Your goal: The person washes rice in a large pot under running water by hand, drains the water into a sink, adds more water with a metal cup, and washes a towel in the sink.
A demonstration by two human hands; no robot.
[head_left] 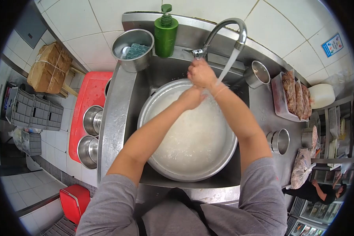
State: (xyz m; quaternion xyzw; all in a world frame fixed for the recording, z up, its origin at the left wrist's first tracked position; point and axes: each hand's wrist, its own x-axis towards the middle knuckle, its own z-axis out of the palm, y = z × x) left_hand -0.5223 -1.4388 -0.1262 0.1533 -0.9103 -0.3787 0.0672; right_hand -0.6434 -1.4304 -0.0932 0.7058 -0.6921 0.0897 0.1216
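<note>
I have one large metal basin (188, 176) of cloudy whitish liquid inside the steel sink (157, 175). Over its far part, my left hand (191, 98) is beside my right hand (201, 73), which is near the base of the one running tap (242, 33); I cannot tell whether either set of fingers is apart or closed on anything. At the far left are one green pump bottle (165, 37) and one steel pot (137, 64); right, one steel cup (257, 74) and one tub (278, 98) of packed meat. The steel counter (259, 112) meets a tiled wall (277, 27); one other person (320, 192) is at right. Narrow gaps separate the basin's sides from the sink walls; bare counter lies right of the sink.
</note>
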